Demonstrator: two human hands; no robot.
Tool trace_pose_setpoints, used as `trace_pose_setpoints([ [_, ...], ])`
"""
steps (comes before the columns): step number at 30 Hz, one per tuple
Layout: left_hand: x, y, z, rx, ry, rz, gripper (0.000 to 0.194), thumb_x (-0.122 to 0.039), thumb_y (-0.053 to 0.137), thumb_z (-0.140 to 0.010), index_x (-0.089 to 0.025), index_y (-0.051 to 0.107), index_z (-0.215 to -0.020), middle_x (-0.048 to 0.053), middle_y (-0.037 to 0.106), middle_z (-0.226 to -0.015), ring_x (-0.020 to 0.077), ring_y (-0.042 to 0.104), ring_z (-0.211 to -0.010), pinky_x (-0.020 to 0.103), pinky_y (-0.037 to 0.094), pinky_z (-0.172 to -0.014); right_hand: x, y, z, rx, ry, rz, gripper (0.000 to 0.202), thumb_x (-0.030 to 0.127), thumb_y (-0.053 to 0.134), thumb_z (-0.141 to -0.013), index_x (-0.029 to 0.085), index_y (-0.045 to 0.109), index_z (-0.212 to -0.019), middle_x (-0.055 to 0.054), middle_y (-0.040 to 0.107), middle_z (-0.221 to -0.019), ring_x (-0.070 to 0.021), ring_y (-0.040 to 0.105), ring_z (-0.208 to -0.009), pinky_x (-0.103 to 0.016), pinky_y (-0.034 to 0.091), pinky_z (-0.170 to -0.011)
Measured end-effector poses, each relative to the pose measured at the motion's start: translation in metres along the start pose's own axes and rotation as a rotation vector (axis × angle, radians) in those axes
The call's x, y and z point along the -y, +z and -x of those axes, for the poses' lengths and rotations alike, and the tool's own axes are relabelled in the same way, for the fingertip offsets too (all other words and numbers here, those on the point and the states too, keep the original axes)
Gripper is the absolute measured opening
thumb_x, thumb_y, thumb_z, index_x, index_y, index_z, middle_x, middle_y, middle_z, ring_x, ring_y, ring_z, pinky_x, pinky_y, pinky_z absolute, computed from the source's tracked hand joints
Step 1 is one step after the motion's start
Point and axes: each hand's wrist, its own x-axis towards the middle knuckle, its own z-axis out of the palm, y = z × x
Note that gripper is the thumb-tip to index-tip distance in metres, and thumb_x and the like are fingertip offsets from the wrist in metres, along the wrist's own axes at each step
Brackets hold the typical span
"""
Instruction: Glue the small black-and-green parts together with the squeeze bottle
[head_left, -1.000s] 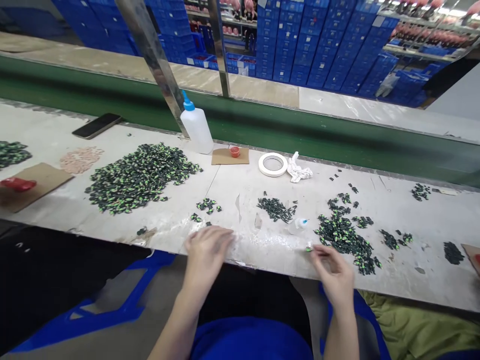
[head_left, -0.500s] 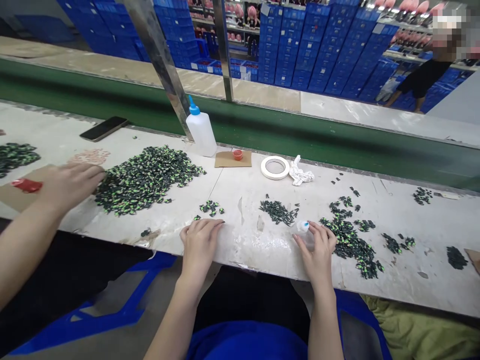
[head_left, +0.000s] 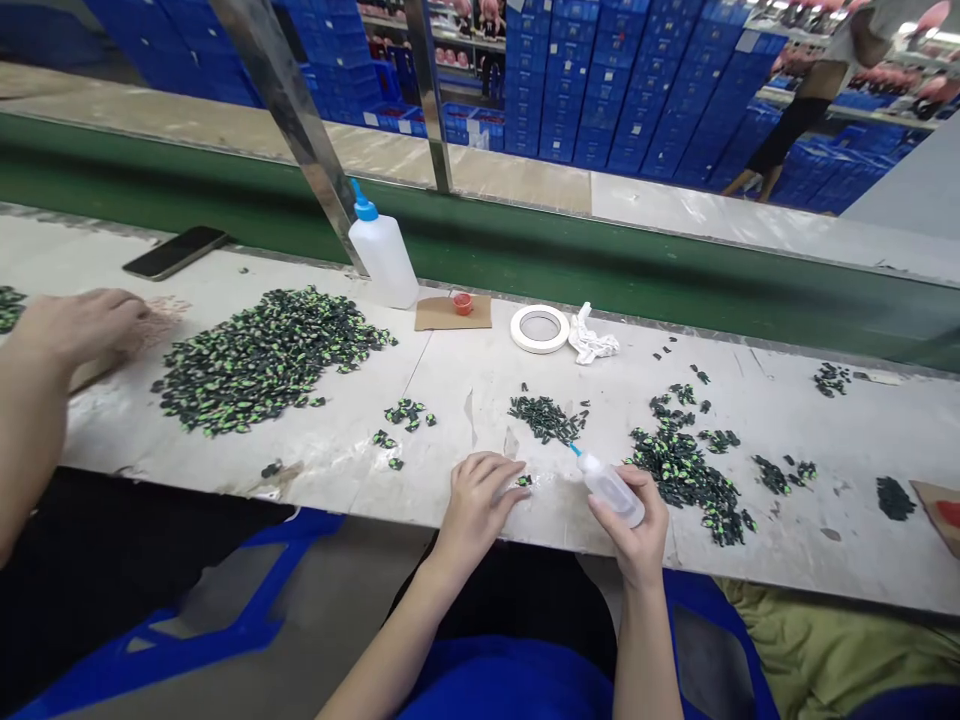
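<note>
My left hand (head_left: 476, 505) is low over the front of the table, thumb and forefinger closed round a small black-and-green piece (head_left: 524, 481). My right hand (head_left: 637, 525) grips a small clear squeeze bottle (head_left: 611, 490), tilted, its blue nozzle pointing up and left. Just beyond the nozzle lies a small heap of dark slim pieces (head_left: 546, 418). Beside my right hand spreads a pile of black-and-green pieces (head_left: 686, 460). A few similar pieces (head_left: 405, 413) lie to the left of my left hand.
A co-worker's hand (head_left: 82, 325) is at the left, near a big pile of black-and-green pieces (head_left: 262, 360). Along the back are a phone (head_left: 178, 252), a large white bottle (head_left: 384, 255), cardboard with a red cap (head_left: 463, 303), a tape roll (head_left: 539, 328) and crumpled tissue (head_left: 591, 338).
My left hand has moved right, toward the bottle, with the small piece in its fingers. The squeeze bottle has swung so its nozzle points left. The co-worker's hand has shifted left in view.
</note>
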Motion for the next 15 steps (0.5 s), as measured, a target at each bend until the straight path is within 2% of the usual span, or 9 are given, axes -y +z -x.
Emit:
trace_pose_setpoints([
  [3, 0.003, -0.002, 0.001, 0.019, 0.011, 0.055, 0.027, -0.023, 0.067, -0.083, -0.024, 0.062, -0.11, 0.004, 0.075, -0.099, 0.0233, 0.063, -0.102, 0.041, 0.041, -0.089, -0.004, -0.002, -0.002, 0.03, 0.015, -0.08, 0.024, 0.038, 0.075, -0.065, 0.019, 0.067, -0.078, -0.002, 0.063, -0.071, -0.0175, 0.058, -0.063, -0.027, 0.044, -0.055],
  [8, -0.001, -0.003, 0.001, 0.003, -0.017, 0.091, 0.023, -0.02, 0.062, -0.086, -0.024, 0.062, -0.109, 0.003, 0.077, -0.092, 0.0211, 0.068, -0.094, 0.042, 0.04, -0.09, -0.009, 0.006, -0.002, 0.014, 0.086, -0.123, 0.024, 0.039, 0.074, -0.066, 0.018, 0.072, -0.077, -0.004, 0.067, -0.068, -0.0198, 0.061, -0.06, -0.028, 0.046, -0.053],
  [12, -0.001, -0.002, 0.0, -0.014, -0.021, 0.126, 0.018, -0.021, 0.063, -0.086, -0.024, 0.062, -0.103, 0.002, 0.078, -0.089, 0.0202, 0.071, -0.087, 0.042, 0.04, -0.09, -0.004, 0.013, -0.003, -0.033, 0.109, -0.023, 0.029, 0.045, 0.068, -0.072, 0.016, 0.068, -0.066, -0.002, 0.062, -0.057, -0.0162, 0.055, -0.052, -0.026, 0.044, -0.048],
  [15, 0.0, -0.001, 0.001, -0.019, -0.042, 0.14, 0.022, -0.02, 0.063, -0.085, -0.024, 0.061, -0.106, 0.001, 0.078, -0.088, 0.0205, 0.072, -0.087, 0.043, 0.039, -0.091, 0.002, 0.016, -0.003, -0.048, 0.152, 0.075, 0.036, 0.047, 0.066, -0.074, 0.016, 0.061, -0.056, 0.0, 0.056, -0.049, -0.0131, 0.049, -0.047, -0.024, 0.041, -0.044],
])
